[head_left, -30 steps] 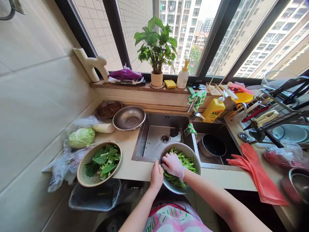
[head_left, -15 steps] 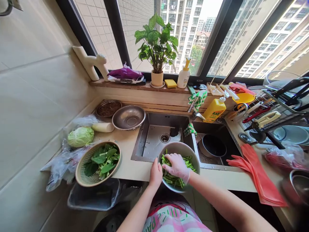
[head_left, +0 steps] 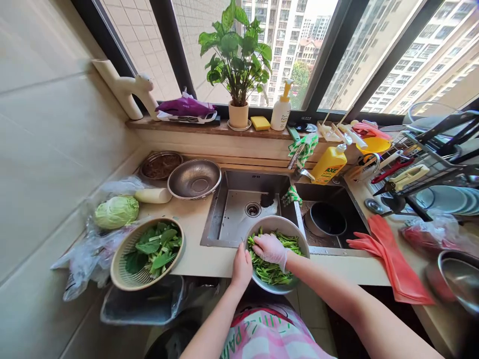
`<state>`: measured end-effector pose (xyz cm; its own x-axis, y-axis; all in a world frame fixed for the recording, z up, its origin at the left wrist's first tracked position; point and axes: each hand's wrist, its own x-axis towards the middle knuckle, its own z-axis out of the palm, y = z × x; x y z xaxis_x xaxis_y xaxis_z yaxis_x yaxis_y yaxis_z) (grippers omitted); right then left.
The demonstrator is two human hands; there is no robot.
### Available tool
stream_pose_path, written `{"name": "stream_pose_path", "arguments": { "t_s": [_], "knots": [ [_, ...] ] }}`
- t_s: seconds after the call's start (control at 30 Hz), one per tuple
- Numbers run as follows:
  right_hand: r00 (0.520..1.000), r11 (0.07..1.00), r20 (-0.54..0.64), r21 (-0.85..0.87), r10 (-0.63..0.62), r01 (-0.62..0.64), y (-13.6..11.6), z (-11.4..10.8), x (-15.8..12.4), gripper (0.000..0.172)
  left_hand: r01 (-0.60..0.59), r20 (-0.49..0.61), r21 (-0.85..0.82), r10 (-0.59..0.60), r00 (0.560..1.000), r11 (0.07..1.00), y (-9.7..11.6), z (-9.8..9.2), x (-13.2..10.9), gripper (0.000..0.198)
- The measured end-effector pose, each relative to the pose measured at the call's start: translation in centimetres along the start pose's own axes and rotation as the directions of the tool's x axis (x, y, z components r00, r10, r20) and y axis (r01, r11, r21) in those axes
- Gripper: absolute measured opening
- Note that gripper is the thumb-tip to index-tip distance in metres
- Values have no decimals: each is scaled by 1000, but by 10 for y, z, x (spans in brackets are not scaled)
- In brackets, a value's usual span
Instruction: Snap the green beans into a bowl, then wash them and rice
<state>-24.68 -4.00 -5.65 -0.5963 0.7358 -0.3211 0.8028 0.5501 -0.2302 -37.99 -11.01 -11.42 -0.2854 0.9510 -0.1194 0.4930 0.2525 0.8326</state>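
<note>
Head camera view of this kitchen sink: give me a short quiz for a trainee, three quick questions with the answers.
1. True or false: the right hand, pressing into the sliced greens, wears a clear glove.
2. Which holds the broad green leaves: A, the woven basket, or B, the steel strainer?
3. What round vessel sits in the right basin?

Key: 1 true; 2 A; 3 a metal pot.

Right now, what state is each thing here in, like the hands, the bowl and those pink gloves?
White bowl: full of cut green stems.
Right hand: in a clear glove, down in the stems.
Left hand: at the bowl's rim.
Woven basket: holding leafy greens.
Cabbage: resting on a plastic bag.
Pink rubber gloves: lying on the counter.
Dark pan: sitting in the right basin.
</note>
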Motion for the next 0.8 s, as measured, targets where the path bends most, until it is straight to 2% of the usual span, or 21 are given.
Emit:
{"name": "stream_pose_path", "arguments": {
  "t_s": [0.03, 0.13, 0.17, 0.2, 0.3, 0.4, 0.53, 0.6, 0.67, 0.73, 0.8],
  "knots": [
    [1000, 1000, -1, 10, -9, 9, 6, -3, -9, 45, -11, 10, -6, 11, 1000, 1000, 0, -1, 1, 37],
    [999, 999, 18, -30, 33, -32, 24, -4, -38, 106, -22, 19, -17, 23, 1000, 1000, -2, -3, 1, 38],
    [997, 996, 39, -57, 64, -62, 28, 0, -45, 118, -17, 14, -19, 17, 1000, 1000, -2, -3, 1, 38],
    [993, 992, 59, -80, 101, -97, 30, 5, -50, 124, -9, 8, -18, 10, 1000, 1000, -2, -2, 1, 38],
    [978, 977, 60, -95, 199, -193, 28, 23, -51, 119, 5, 2, -6, -5, 1000, 1000, -1, 1, 0, 37],
    [963, 963, 49, -58, 267, -264, 23, 30, -38, 102, 18, 3, 24, -18, 1000, 1000, 1, 2, 0, 38],
    [953, 958, 103, -59, 284, -279, 25, 12, -32, 76, 18, 14, 41, -18, 1000, 999, 3, 1, 1, 40],
    [949, 950, 84, -98, 303, -295, 22, -2, -36, 77, 4, 3, 31, -4, 1000, 1000, 4, 1, 1, 40],
    [966, 962, 24, -94, 258, -254, 12, -11, -43, 92, 1, -17, 20, 0, 1000, 1000, 4, 2, 1, 39],
    [988, 987, -39, -55, 150, -152, -4, -10, -48, 101, 23, -27, 15, -23, 999, 1000, 3, 4, 0, 40],
    [993, 995, -76, -36, 92, -95, -18, -2, -48, 84, 53, -30, 19, -53, 998, 998, 1, 7, -2, 41]
  ]
}}
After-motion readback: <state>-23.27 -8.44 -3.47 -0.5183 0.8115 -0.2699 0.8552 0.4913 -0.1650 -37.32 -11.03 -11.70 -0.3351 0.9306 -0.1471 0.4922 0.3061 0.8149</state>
